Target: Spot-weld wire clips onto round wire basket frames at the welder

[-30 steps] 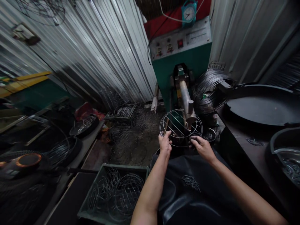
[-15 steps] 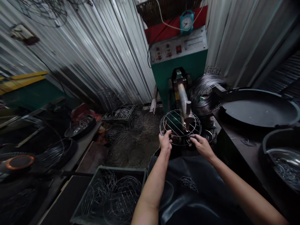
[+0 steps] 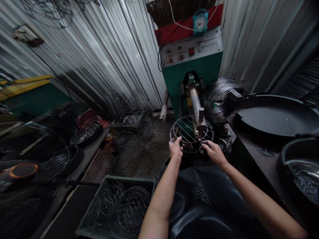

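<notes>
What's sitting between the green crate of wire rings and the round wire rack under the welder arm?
In the head view, the left hand and its forearm cross that stretch, gripping the round wire rack at its near rim. Loose wire rings litter the floor beyond the green crate.

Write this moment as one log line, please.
left hand: grips wire rack rim | right hand: grips rim | rack: under welder arm

The wire rack [image 3: 191,133] sits before the welding machine [image 3: 191,71], under its arm [image 3: 196,108]. Right of the machine lies a wire coil [image 3: 220,98]; left, lower down, a crate [image 3: 117,207] holding rings.
</notes>
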Motion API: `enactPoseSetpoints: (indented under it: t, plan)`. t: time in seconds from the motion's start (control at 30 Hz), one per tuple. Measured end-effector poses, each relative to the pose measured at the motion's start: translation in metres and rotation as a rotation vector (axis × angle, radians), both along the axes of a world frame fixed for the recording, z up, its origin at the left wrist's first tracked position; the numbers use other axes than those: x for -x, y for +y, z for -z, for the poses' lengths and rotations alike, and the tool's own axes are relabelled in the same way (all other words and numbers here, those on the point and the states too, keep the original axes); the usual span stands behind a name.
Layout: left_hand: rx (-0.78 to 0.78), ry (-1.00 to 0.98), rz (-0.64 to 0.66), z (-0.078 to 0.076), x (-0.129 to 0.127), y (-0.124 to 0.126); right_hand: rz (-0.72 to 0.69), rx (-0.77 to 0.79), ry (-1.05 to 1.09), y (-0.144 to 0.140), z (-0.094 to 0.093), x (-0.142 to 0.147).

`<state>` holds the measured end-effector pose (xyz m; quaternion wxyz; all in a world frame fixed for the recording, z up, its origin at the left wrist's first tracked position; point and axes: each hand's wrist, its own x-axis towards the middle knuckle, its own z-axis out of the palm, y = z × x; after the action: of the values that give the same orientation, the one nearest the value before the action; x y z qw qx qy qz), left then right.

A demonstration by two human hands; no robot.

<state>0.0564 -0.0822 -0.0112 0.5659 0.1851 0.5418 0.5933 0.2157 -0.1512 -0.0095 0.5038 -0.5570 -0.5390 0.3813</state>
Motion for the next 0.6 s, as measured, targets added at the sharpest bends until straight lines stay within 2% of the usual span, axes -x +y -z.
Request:
enactPoseSetpoints:
  t: [0.4,0.5,0.6]
  plan:
    - [0.086,0.051,-0.049,0.000,-0.003,0.005,-0.012,0.033,0.046,0.007,0.001,0.000]
    - [0.085,0.038,0.020,-0.005,0.004,0.002,0.034,0.017,0.019,-0.012,0.007,-0.006]
    - [0.111,-0.017,0.116,-0.010,0.018,0.006,0.115,0.010,-0.182,-0.051,0.028,-0.018]
